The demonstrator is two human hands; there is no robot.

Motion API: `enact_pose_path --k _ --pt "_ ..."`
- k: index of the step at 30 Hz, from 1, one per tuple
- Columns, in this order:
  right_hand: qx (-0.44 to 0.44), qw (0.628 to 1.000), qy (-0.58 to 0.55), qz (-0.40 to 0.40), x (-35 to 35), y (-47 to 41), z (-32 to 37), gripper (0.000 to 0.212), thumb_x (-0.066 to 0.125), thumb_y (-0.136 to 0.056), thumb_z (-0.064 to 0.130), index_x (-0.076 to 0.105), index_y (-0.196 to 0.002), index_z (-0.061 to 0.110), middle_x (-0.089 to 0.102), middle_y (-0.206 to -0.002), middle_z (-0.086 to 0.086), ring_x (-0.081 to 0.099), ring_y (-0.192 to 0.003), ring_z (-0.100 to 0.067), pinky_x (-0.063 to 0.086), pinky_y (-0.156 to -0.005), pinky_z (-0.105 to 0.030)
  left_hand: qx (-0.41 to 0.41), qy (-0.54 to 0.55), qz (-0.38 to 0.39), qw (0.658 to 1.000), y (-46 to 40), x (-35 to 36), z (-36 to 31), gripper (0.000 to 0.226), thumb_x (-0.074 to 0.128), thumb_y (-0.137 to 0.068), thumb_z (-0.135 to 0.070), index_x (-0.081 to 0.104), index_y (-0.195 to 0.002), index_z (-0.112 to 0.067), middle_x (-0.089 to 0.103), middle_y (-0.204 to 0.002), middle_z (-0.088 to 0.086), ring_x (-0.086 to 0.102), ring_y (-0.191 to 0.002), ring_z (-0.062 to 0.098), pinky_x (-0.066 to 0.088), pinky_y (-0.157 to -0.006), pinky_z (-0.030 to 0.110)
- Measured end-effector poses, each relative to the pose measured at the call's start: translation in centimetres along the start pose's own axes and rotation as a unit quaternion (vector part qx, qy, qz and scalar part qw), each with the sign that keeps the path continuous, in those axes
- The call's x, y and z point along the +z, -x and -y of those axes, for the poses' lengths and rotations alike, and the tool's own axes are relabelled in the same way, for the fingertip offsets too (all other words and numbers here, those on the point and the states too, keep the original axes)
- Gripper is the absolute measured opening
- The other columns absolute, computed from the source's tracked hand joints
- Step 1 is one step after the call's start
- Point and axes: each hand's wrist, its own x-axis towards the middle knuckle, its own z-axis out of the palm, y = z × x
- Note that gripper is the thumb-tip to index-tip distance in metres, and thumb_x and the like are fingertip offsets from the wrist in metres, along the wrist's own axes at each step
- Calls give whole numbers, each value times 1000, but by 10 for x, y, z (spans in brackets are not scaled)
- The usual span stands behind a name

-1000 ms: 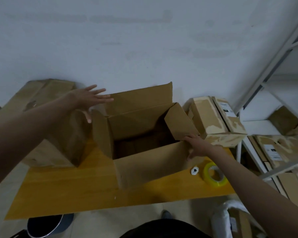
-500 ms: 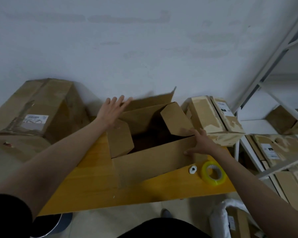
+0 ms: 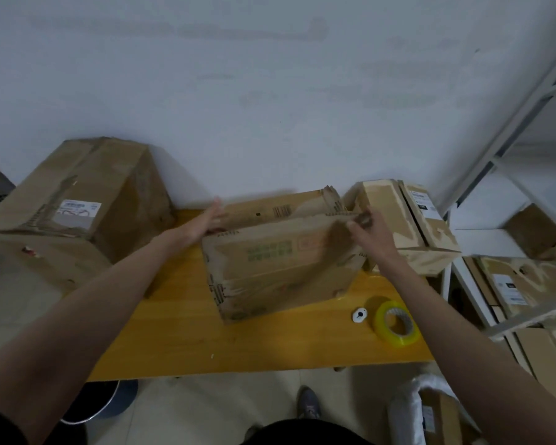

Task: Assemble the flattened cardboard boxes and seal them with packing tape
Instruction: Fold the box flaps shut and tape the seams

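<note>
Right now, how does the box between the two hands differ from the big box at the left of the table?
The box between the hands is smaller than the big box on the left. It is tipped and handled: the left hand lies flat against its far side and the right hand pinches its upper edge, while the big box stands untouched. It carries green print; the big box has a white label. Both are worn brown cardboard on the yellow table.

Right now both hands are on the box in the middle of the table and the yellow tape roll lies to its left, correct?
Not quite. The head view shows the tape roll lying right of the box, near the table's front edge. Both the left hand and right hand are on the box.
</note>
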Motion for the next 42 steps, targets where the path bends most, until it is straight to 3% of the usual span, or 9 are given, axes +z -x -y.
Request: enact_pose_path --k 3,5,7,12,23,33,36,40,42 --pt "-20 974 212 84 22 0 -16 93 69 -91 38 8 -159 25 12 -166 -8 20 -149 -35 26 -118 -54 35 22 -89 995 8 -5 -3 95 25 -82 -90 27 -157 -31 33 -160 -3 33 -144 17 21 -118 42" --pt "-12 938 315 145 29 5 -33 98 69 -88 49 3 -159 31 -5 -167 -4 1 -151 -39 16 -119 -58 72 -141 -114 981 17 3 -3 95 42 -82 -84 20 -158 -32 15 -166 -4 19 -150 19 19 -121 45" --pt "-12 912 375 167 34 10 -48 97 70 -86 52 8 -158 36 -11 -166 -1 -5 -150 -40 15 -118 -62 63 -300 -56 950 24 25 1 107 50 -72 -89 9 -158 -40 -7 -167 -8 -3 -154 29 10 -123 55" --pt "-48 919 384 82 32 6 -51 72 71 -87 45 36 -150 31 17 -159 -10 31 -133 -47 33 -112 -54 -36 -398 -22 917 23 81 20 110 51 -76 -85 -4 -158 -37 -16 -166 2 -15 -149 45 1 -121 61" --pt "-88 897 418 111 72 -25 -18 60 44 -105 21 17 -156 32 -7 -166 -12 33 -136 -43 41 -106 -47 -74 -417 -97 900 -20 48 29 88 49 -94 -62 -1 -159 -29 -6 -167 6 -5 -151 43 5 -123 57" --pt "-118 879 412 208 130 -106 32 75 52 -99 8 10 -157 31 -17 -163 -19 46 -123 -40 48 -94 -43 -159 -390 -176 890 -67 0 19 62 46 -102 -36 20 -155 -18 17 -162 15 14 -147 48 20 -119 60" --pt "-145 898 331 250 130 -126 37 79 53 -98 12 7 -158 35 -11 -165 -15 61 -91 -33 53 -71 -40 -136 -366 -201 899 -75 5 -11 62 49 -99 -20 21 -154 -14 19 -161 18 19 -146 45 22 -119 60" --pt "-159 935 252 194 106 -133 31 74 56 -96 12 20 -155 37 12 -166 -7 57 -122 -34 57 -82 -47 -36 -390 -205 897 -104 24 -85 69 51 -96 -6 18 -156 -15 11 -165 14 13 -151 36 17 -123 53" --pt "-155 942 256 150 81 -137 18 70 60 -95 15 26 -153 35 21 -164 -6 57 -122 -30 57 -80 -44 0 -405 -190 895 -123 39 -125 70 53 -99 -19 14 -158 -16 7 -167 11 10 -152 34 15 -124 50"
